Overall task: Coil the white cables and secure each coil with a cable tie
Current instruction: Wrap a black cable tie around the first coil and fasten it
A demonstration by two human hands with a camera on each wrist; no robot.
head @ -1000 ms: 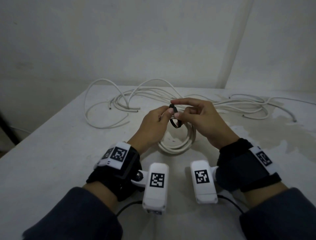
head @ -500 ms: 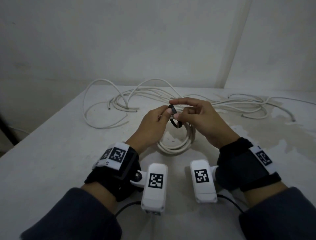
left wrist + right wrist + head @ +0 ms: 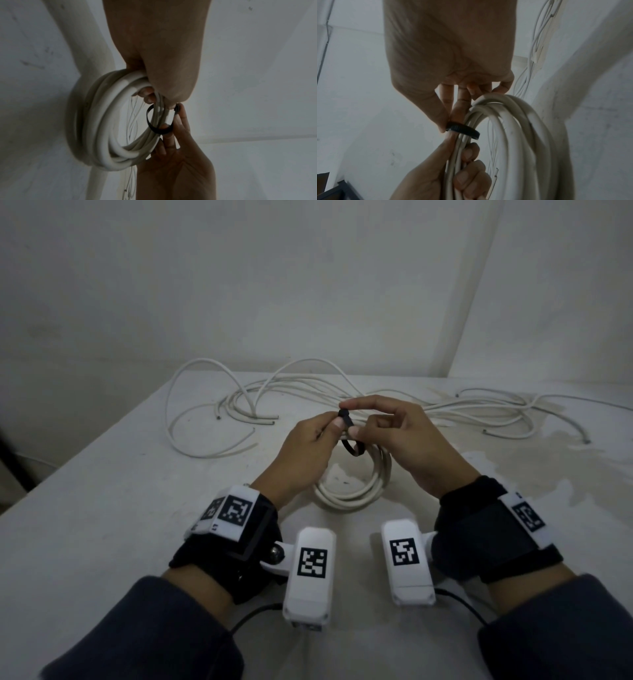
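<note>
A coil of white cable rests on edge on the table, its top lifted between both hands. My left hand grips the coil's top strands, fingers curled round them. A black cable tie loops loosely around those strands. My right hand pinches the tie between thumb and index finger, right beside the left thumb. The coil hangs below the left hand, and the right wrist view shows the coil just right of the pinch.
Loose white cables lie tangled across the back of the grey table, stretching right as more cable. A wet-looking stain marks the table's right side. The table's left edge runs diagonally; a wall stands close behind.
Almost nothing differs. Both hands stay at the same spot on the coil's top with the tie between them; the right fingers shift only slightly.
</note>
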